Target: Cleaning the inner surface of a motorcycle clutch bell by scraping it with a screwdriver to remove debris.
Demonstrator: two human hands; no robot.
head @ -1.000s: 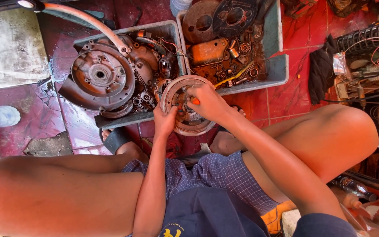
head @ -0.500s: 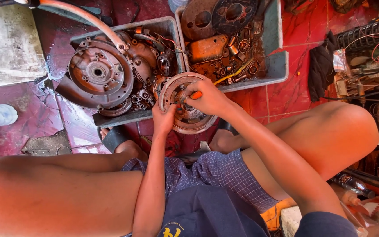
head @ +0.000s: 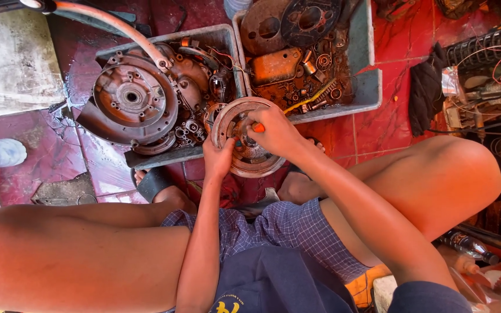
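Observation:
A round rusty metal flywheel disc (head: 257,168) is held above the red floor, between my knees. My left hand (head: 218,157) grips its left rim from below. Over the disc's centre my right hand (head: 278,133) is closed around a small tool with an orange handle (head: 258,127), its tip pointing into the middle of the disc. The tip itself is hidden by my fingers.
Behind the disc stand two grey trays of rusty engine parts: the left one (head: 163,157) holds a large round casing (head: 134,98), the right one (head: 367,87) holds small bits. An orange hose (head: 110,22) arcs in. A black cloth (head: 425,87) and tangled wires (head: 490,68) lie right.
Both hands stay on the disc. My right hand with the orange tool has shifted slightly over the disc's centre, and the view has moved a little.

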